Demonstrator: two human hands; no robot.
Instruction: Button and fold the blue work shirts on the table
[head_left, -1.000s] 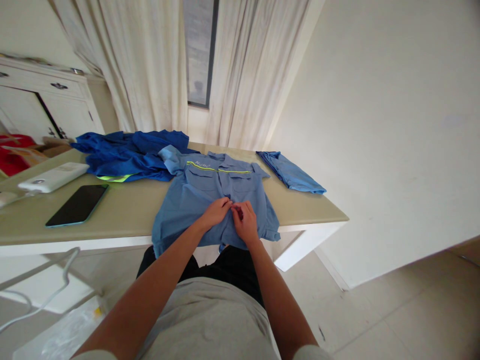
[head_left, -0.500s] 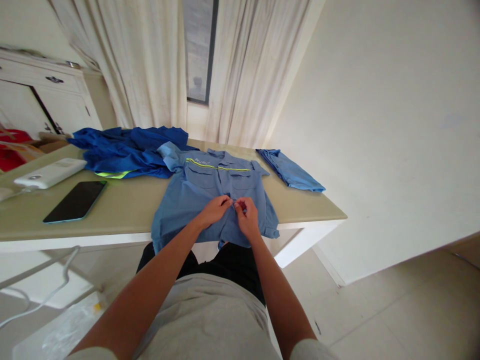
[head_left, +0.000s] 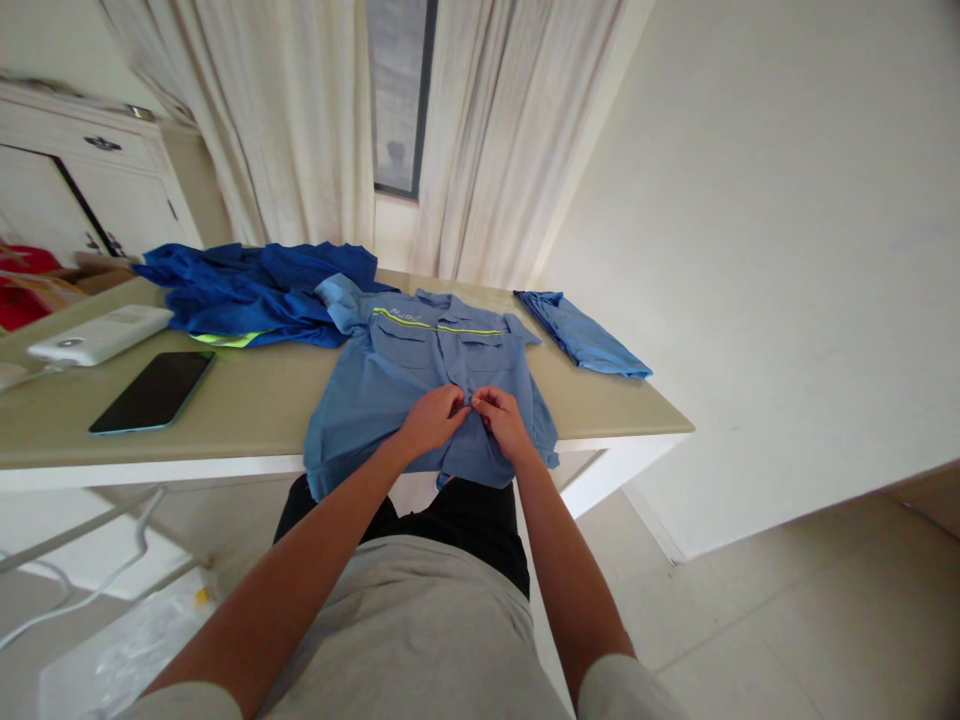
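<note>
A blue-grey work shirt [head_left: 405, 350] with a yellow chest stripe lies face up in front of me, its collar pointing away and its hem hanging over the table's near edge. My left hand [head_left: 435, 418] pinches the left side of the front opening, about halfway down. Close beside it, my right hand [head_left: 501, 418] pinches the cloth on the other side. The fingertips nearly meet at the placket. Whatever button or buttonhole lies between them is too small to make out.
On the table [head_left: 270, 400], a heap of darker blue clothing [head_left: 262, 290] lies at the back left. A black phone [head_left: 154, 392] and a white device [head_left: 101, 335] with a cable sit at left. Folded blue clothing [head_left: 589, 335] lies at right, near the wall [head_left: 750, 250].
Both hands still pinch the shirt front; their fingers have shifted slightly, the right hand turning more toward the left. The view has tilted a little.
</note>
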